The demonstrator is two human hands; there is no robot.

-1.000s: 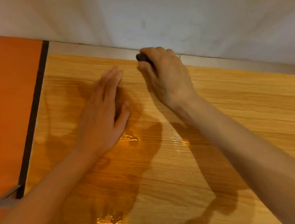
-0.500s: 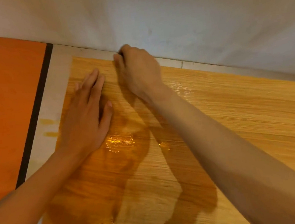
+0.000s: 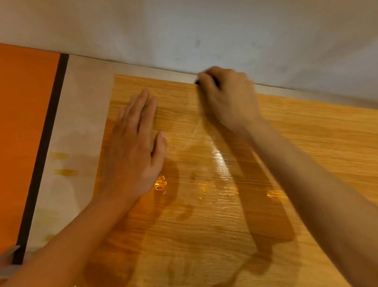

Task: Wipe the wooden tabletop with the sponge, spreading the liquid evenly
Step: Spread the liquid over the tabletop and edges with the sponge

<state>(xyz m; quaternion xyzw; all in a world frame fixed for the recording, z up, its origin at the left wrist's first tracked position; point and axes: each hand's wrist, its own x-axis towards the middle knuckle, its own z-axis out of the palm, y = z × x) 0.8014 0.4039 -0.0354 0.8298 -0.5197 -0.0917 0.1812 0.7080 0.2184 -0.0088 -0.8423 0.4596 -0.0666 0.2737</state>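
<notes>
Right hand curled round dark sponge at 12 o'clock desk edge. Left hand flat, bracing. Risk: puddle at 6 o'clock missed, drying patchy

The blurred right hand hides nearly all of the dark sponge it grips

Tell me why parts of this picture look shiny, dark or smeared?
Head view: the wet film on the wooden tabletop throws bright glare; both arms cast dark shadows; the right hand, curled round a small dark object, is motion-blurred; the flat left hand looks sharper.
</notes>
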